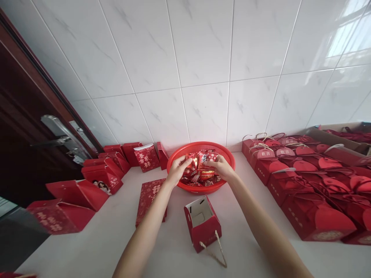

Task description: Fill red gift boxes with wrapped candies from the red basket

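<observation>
Red wrapped packets [207, 159] pinched in both hands [198, 166], slightly apart, over basket [199, 189].

The white countertop [110, 247] supports a red perforated plastic basket [199, 190] near the tiled wall. An open red gift box [207, 231] with a twisted rope handle is located in front of the basket. Red paper boxes [104, 179] occupy the left side. Closed red gift boxes [313, 185] are arranged in rows on the right.
</observation>
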`<state>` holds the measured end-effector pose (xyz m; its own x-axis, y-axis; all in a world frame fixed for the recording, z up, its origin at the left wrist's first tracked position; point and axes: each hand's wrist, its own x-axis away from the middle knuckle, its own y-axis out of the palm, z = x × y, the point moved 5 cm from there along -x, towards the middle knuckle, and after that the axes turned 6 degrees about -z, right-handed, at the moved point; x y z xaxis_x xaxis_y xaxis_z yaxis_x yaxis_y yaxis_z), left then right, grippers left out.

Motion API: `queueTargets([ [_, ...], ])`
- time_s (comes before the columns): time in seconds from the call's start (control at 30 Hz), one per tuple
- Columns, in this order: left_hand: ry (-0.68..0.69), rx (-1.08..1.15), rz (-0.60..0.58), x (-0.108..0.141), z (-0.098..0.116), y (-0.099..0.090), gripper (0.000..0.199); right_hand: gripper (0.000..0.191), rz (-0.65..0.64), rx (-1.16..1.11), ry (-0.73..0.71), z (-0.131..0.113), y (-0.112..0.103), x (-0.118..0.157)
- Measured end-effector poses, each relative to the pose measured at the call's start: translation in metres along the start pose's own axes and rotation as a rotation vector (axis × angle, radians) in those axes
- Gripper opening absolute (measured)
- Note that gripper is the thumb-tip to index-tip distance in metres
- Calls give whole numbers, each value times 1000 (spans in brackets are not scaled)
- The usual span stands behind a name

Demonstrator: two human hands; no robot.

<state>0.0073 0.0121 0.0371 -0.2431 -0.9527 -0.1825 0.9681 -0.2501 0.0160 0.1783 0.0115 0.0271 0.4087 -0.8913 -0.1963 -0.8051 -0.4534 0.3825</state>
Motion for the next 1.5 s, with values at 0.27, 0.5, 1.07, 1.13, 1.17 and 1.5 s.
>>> queueTargets([
  [0.27, 74, -3, 89, 25, 13, 7, 42, 38, -143, 14, 54, -3, 12, 5],
  [0.5, 135, 16, 123, 40, 31, 11, 37, 33, -108, 143, -7, -29, 30, 17],
  [1.07, 85, -196, -159, 66, 60, 27, 29, 37, -160, 607, -91, -61, 52, 50],
  [1.13, 85, -206, -184, 69, 63, 27, 30, 38, -179, 601, -72, -61, 53, 51],
  [1.17, 85, -212, -196, 70, 64, 26, 30, 39, -186, 601, -65, -61, 54, 52],
  [1.5, 61, -327, -310, 79, 69, 23, 23, 33, -242, 600, -71, -69, 59, 62],
])
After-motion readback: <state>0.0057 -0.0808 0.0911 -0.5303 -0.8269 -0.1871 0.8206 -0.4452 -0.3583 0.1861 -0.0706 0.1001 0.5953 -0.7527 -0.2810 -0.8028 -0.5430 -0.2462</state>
